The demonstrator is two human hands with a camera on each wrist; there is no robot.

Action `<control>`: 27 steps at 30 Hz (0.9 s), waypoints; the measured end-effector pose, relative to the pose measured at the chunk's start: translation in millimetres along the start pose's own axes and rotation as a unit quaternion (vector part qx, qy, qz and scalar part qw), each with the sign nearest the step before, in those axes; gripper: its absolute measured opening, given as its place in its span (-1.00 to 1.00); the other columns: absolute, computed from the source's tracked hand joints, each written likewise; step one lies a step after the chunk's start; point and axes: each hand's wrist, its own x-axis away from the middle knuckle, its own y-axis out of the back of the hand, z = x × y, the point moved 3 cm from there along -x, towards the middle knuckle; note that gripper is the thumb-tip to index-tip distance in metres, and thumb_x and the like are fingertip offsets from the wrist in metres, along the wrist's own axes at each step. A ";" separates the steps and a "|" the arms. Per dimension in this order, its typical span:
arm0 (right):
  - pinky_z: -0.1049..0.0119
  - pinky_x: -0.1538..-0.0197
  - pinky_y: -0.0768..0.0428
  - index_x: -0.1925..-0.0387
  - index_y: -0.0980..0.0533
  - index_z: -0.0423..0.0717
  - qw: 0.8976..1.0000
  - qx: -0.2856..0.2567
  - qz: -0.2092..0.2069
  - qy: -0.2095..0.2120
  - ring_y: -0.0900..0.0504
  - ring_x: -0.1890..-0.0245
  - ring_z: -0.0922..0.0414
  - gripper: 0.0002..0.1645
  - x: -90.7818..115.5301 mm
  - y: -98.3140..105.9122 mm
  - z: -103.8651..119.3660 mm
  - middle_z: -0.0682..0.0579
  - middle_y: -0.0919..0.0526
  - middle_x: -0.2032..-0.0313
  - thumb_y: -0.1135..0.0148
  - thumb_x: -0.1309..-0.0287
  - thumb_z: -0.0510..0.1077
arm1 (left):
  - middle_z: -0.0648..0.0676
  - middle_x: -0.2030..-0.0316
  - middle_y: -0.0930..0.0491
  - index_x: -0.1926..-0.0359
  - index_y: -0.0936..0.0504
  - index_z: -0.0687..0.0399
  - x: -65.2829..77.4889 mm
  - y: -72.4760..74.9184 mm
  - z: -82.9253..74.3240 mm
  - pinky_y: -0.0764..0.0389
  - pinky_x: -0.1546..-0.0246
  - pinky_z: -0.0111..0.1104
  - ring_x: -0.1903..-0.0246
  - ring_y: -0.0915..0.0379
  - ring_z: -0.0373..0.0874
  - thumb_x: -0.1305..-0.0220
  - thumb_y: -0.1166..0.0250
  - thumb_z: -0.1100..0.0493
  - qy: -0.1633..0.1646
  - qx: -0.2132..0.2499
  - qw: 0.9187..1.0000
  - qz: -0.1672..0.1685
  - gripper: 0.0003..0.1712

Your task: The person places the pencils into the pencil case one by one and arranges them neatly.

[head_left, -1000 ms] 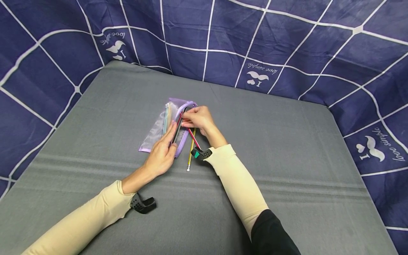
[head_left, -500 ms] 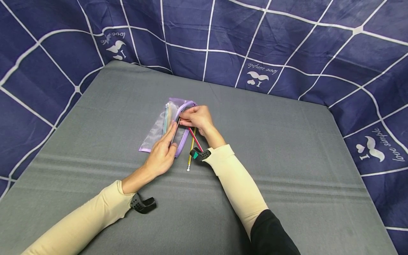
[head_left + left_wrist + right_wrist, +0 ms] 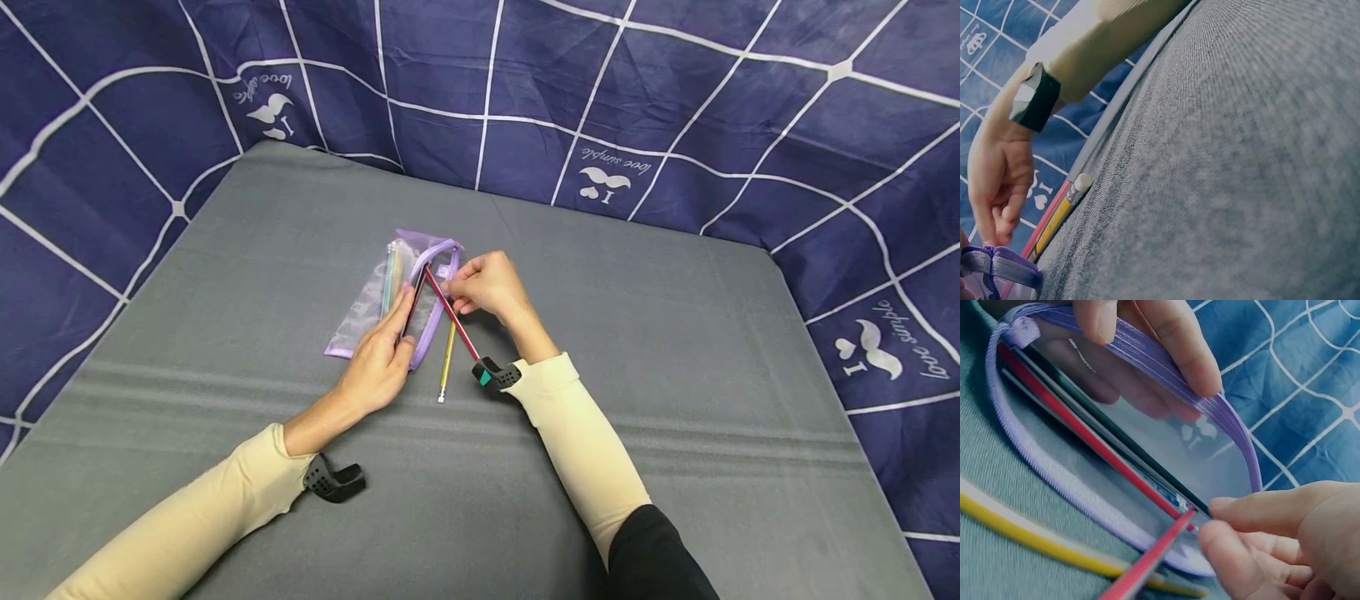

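A clear pencil pouch (image 3: 360, 321) with purple zip edging lies unzipped on the table. My left hand (image 3: 378, 367) grips its near zipped edge and holds the mouth apart. Inside, a red pencil (image 3: 1094, 447) lies beside a dark one (image 3: 1132, 442). Another red pencil (image 3: 460, 331) slants across the mouth, one end at the pouch and the other near my right wrist. My right hand (image 3: 491, 283) hovers just right of the mouth, fingers loosely bent, with nothing visible between thumb and forefinger. Beneath it, a yellow pencil (image 3: 447, 362) with a white eraser lies on the table.
Light-coloured pencils (image 3: 389, 279) show through the pouch's left part. The grey tabletop (image 3: 675, 358) stretches around both arms. A blue curtain with white lines (image 3: 525, 83) hangs along the far side and both flanks. Each wrist wears a black band (image 3: 335, 481).
My right hand has drawn back to the right from the pouch mouth, and the dark pencil it was at now lies lower inside. The slanting red pencil shows more. My left hand stays put.
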 end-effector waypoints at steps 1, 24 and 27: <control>0.31 0.54 -0.68 0.43 -0.62 -0.37 1.000 0.014 0.006 -0.007 -0.60 0.74 0.21 -0.86 1.5 1.4 -0.6 -0.11 -0.66 0.65 -0.45 0.00 -0.34 | 0.25 -0.50 0.01 -0.50 -0.05 0.33 0.1 0.3 0.2 0.00 -0.46 -0.09 -0.48 0.08 0.00 -0.26 -0.01 0.46 0.001 -0.001 1.000 0.000 -0.23; 0.35 0.51 -0.68 0.48 -0.65 -0.25 0.983 0.161 0.062 -0.064 -0.60 0.73 0.24 -0.76 6.0 6.1 -9.5 -0.05 -0.69 0.62 -0.61 0.17 -0.26 | 0.24 -0.50 0.02 -0.50 -0.03 0.32 0.0 -0.3 0.4 0.02 -0.47 -0.12 -0.48 0.08 0.01 -0.25 -0.01 0.48 0.002 0.003 1.000 0.001 -0.21; 0.36 0.51 -0.68 0.50 -0.66 -0.24 0.981 0.170 0.072 -0.059 -0.61 0.72 0.25 -0.78 6.9 6.2 -10.0 -0.05 -0.70 0.61 -0.60 0.15 -0.25 | 0.23 -0.50 0.02 -0.50 -0.04 0.32 -0.3 -0.7 0.2 0.02 -0.47 -0.10 -0.48 0.08 0.01 -0.25 -0.01 0.48 0.003 0.004 1.000 0.002 -0.21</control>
